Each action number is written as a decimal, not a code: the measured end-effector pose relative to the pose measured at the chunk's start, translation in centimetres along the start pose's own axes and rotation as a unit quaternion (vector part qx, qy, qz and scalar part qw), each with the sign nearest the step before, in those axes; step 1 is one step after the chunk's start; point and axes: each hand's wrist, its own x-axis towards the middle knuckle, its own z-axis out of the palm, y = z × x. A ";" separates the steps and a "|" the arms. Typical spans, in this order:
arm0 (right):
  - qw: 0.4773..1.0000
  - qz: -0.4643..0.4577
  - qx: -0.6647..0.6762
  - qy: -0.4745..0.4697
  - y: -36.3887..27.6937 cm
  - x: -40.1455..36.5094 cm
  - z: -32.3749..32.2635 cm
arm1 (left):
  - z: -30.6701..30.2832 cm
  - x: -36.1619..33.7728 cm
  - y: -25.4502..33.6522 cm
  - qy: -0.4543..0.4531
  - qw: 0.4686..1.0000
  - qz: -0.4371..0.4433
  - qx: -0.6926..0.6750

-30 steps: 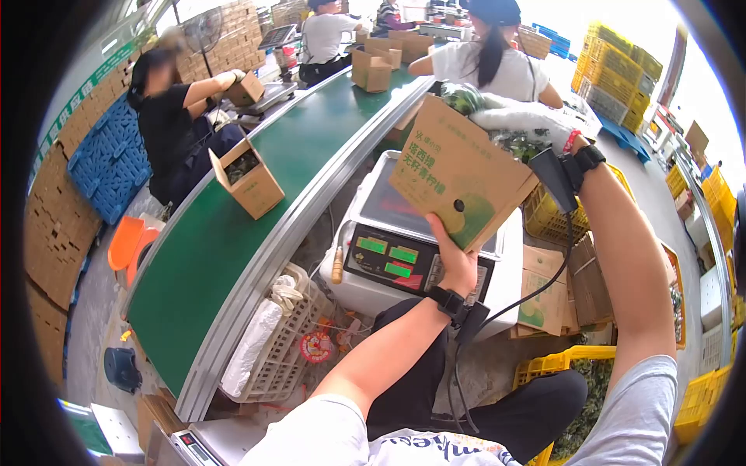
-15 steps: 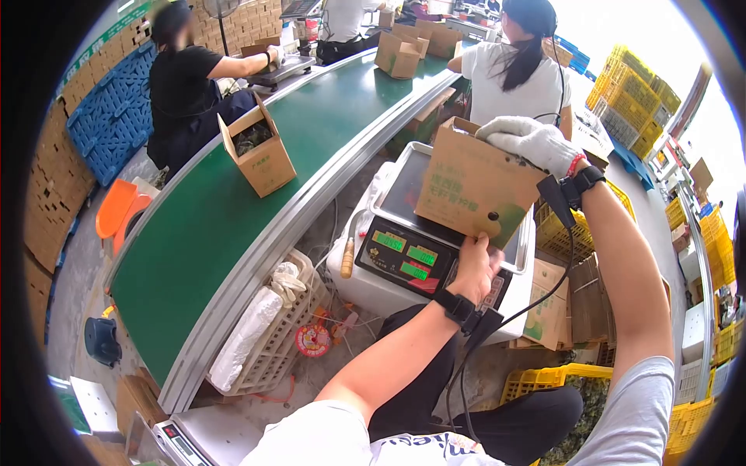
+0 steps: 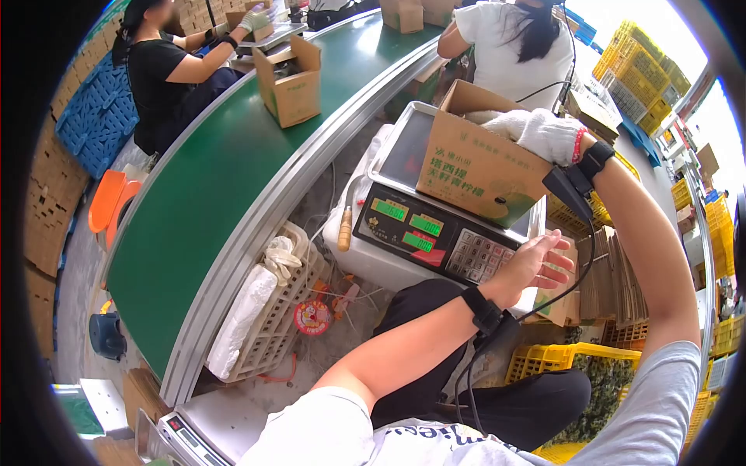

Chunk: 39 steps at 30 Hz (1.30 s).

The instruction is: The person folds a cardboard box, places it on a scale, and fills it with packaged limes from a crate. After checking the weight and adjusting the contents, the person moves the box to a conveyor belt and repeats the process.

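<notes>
A printed cardboard box (image 3: pixel 474 171) stands open-topped on the metal tray of a digital scale (image 3: pixel 396 233). My right hand (image 3: pixel 536 132), in a white knit glove, reaches over the near edge into the box. Its fingertips are hidden behind the box wall, as are the contents. My left hand (image 3: pixel 536 268) is bare, with fingers apart, and hovers just below the box by the scale's keypad (image 3: pixel 475 255). It holds nothing.
A green conveyor belt (image 3: pixel 202 241) runs along the left, carrying an open box (image 3: pixel 291 89). A wooden-handled tool (image 3: pixel 345 229) lies beside the scale. Below right sits a yellow crate (image 3: pixel 536 361) of dark green produce. Co-workers sit across the belt and ahead.
My left hand has let go of the box's lower corner and moved right. The gloved hand has gone from the box top into its opening. The belt box has shifted up and right.
</notes>
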 end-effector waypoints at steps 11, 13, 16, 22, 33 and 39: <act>0.960 0.010 0.196 0.201 -2.3 -4.2 -4.0 | -0.2 0.4 -0.5 0.018 0.998 0.001 0.057; 0.964 0.009 0.167 0.208 -2.0 -4.8 -3.8 | 0.1 0.3 -0.7 0.013 0.998 -0.002 0.067; 0.956 0.059 0.171 0.229 -0.7 -4.8 -3.0 | 0.1 0.5 -0.9 0.010 0.997 -0.005 0.074; 0.922 0.011 0.240 0.303 0.3 -3.6 -2.4 | -0.1 0.7 -1.0 0.000 0.997 0.001 0.072; 0.993 -0.012 -0.090 0.081 -4.1 -4.8 0.4 | 1.1 -0.3 -1.0 -0.021 0.996 0.007 0.087; 0.990 -0.035 -0.135 -0.002 -3.7 -5.2 -0.3 | 2.1 -2.6 2.4 -0.016 0.964 0.226 0.141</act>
